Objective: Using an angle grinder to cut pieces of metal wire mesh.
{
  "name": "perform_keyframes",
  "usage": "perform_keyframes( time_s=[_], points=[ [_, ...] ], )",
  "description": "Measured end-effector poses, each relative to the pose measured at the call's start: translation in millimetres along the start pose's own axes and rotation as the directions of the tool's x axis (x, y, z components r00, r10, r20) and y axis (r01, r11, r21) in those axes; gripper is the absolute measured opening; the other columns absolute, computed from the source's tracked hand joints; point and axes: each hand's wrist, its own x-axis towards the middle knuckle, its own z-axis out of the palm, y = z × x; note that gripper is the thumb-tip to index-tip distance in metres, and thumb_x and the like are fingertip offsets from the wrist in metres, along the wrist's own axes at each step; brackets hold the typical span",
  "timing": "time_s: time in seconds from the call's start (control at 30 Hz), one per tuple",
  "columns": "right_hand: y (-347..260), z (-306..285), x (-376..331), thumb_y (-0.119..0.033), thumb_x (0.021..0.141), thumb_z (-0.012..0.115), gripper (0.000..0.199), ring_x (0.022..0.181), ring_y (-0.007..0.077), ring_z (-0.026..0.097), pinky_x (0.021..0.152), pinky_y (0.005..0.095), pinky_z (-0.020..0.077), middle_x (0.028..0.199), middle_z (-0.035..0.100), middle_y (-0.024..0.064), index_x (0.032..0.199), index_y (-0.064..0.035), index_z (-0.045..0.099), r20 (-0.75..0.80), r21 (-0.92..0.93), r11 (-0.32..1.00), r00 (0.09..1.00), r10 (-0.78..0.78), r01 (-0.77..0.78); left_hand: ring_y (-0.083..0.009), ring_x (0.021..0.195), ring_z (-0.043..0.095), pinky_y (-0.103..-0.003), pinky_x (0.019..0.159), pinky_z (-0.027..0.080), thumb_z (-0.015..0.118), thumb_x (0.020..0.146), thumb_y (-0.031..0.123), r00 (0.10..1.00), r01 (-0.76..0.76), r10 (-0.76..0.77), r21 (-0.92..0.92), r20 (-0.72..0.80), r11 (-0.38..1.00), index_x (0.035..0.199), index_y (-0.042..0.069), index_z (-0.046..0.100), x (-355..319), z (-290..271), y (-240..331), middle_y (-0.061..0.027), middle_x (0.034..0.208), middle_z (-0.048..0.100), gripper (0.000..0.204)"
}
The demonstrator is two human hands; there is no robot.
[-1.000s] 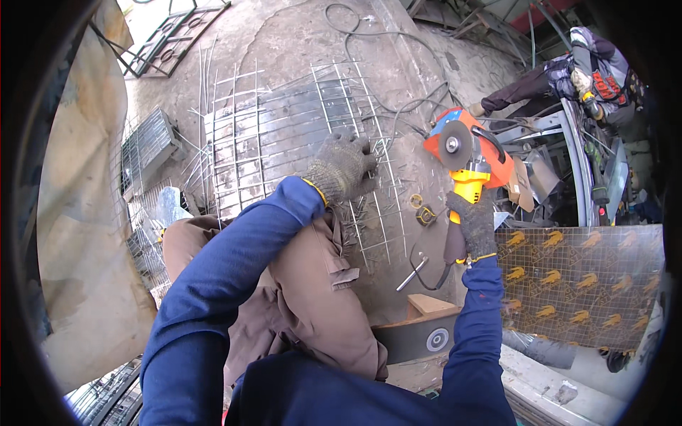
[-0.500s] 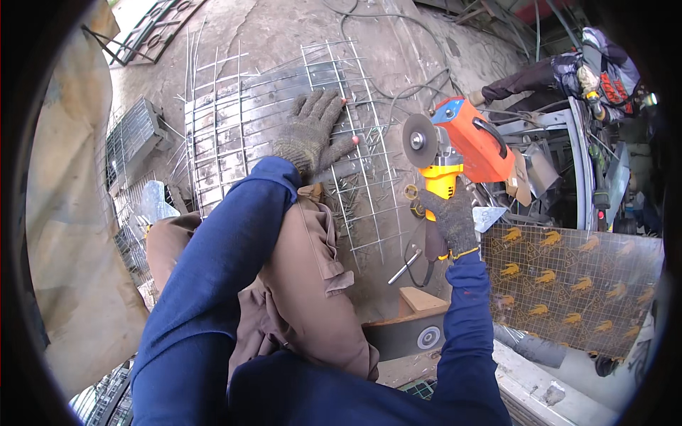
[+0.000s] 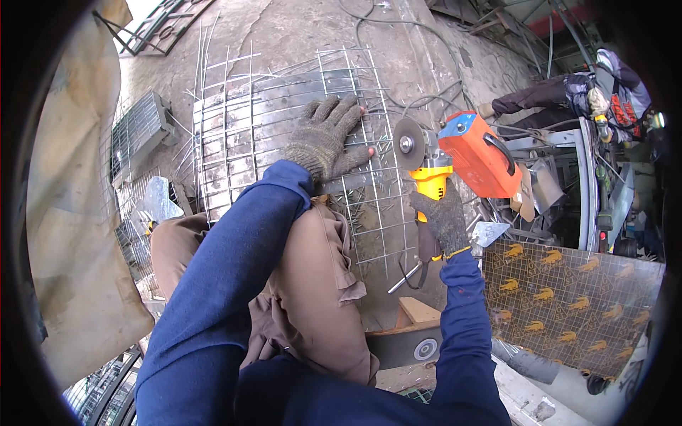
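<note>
A grey knitted glove with bare fingertips covers my left hand point(image 3: 327, 138), which lies flat with fingers spread on a steel wire mesh point(image 3: 252, 131). Beneath the mesh is a flat metal plate point(image 3: 284, 89). In my gloved right hand point(image 3: 446, 220) is a yellow angle grinder point(image 3: 432, 183), gripped by its body. Its thin dark cutting disc point(image 3: 408, 144) stands to the right of the mesh's right edge, apart from my left hand. The finger placement on the grinder's underside is hidden.
An orange box-shaped machine point(image 3: 477, 156) with a handle stands just beyond the grinder. Cables point(image 3: 419, 27) run over the floor. Cut wire pieces lie under the mesh. A patterned board point(image 3: 568, 305) is at right. At far right, another person point(image 3: 614, 92) holds a tool.
The grinder and my right hand have shifted slightly left, nearer the mesh. The whole view has moved a little; my left hand still rests on the mesh.
</note>
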Motion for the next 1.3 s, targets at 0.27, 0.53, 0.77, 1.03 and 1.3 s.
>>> perform_keyframes(
  time_s=[0.27, 0.53, 0.77, 1.03, 1.3],
  points=[
    [3.1, 5.8, -0.7, -0.016, 0.083, 0.085, 0.049, 0.079, 0.0151, 0.07, 0.07, 0.0316, 0.0575, 0.096, 0.07, 0.0051, 0.124, -0.0049, 0.06, -0.001, 0.074, 0.995, 0.998, -0.07, 0.07, -0.0364, 0.155, 0.032, -0.052, 0.128, 0.019, 0.048, 0.097, 0.076, 0.999, -0.003, 0.001, 0.049, 0.045, 0.999, 0.163, 0.015, 0.038, 2.6, -2.7, 1.4, -0.0139, 0.167, 0.037, 0.091],
    [-2.1, 5.9, -4.1, -0.024, 0.078, 0.09, 0.054, 0.085, 0.0174, 0.07, 0.076, 0.0343, 0.058, 0.1, 0.071, 0.007, 0.119, -0.0024, 0.064, -0.017, 0.033, 0.999, 1.0, -0.017, 0.018, -0.0348, 0.153, 0.034, -0.054, 0.127, 0.02, 0.055, 0.096, 0.071, 0.999, -0.013, 0.013, 0.015, -0.037, 1.0, 0.16, 0.013, 0.042, -0.1, 2.8, 0.3, -0.0137, 0.163, 0.042, 0.087],
    [3.6, 5.2, -5.1, -0.026, 0.077, 0.09, 0.055, 0.084, 0.0182, 0.069, 0.075, 0.0351, 0.0577, 0.099, 0.07, 0.0082, 0.119, -0.0027, 0.063, -0.059, -0.015, 1.0, 0.998, -0.029, 0.028, -0.0347, 0.154, 0.033, -0.053, 0.128, 0.019, 0.051, 0.097, 0.071, 1.0, -0.013, 0.014, 0.026, -0.009, 1.0, 0.161, 0.013, 0.04, 1.6, 0.6, 1.8, -0.0133, 0.164, 0.041, 0.087],
    [1.3, 9.9, -3.6, -0.026, 0.078, 0.09, 0.059, 0.08, 0.0178, 0.07, 0.072, 0.035, 0.0576, 0.095, 0.07, 0.0085, 0.121, -0.0018, 0.059, -0.066, -0.027, 1.0, 0.998, -0.002, 0.001, -0.0345, 0.154, 0.033, -0.053, 0.128, 0.017, 0.05, 0.097, 0.072, 1.0, 0.003, -0.003, 0.051, 0.004, 0.999, 0.161, 0.012, 0.04, 0.0, 1.1, 0.3, -0.0136, 0.165, 0.04, 0.088],
    [6.9, 7.4, 2.5, -0.027, 0.077, 0.09, 0.059, 0.078, 0.0182, 0.069, 0.069, 0.0355, 0.0575, 0.094, 0.07, 0.0092, 0.12, -0.0015, 0.059, -0.063, -0.06, 0.998, 0.998, -0.032, 0.028, -0.0352, 0.155, 0.031, -0.051, 0.129, 0.015, 0.048, 0.097, 0.075, 1.0, -0.009, 0.009, 0.022, 0.007, 1.0, 0.163, 0.011, 0.037, 1.1, -0.8, 0.9, -0.015, 0.166, 0.039, 0.092]
  ],
)
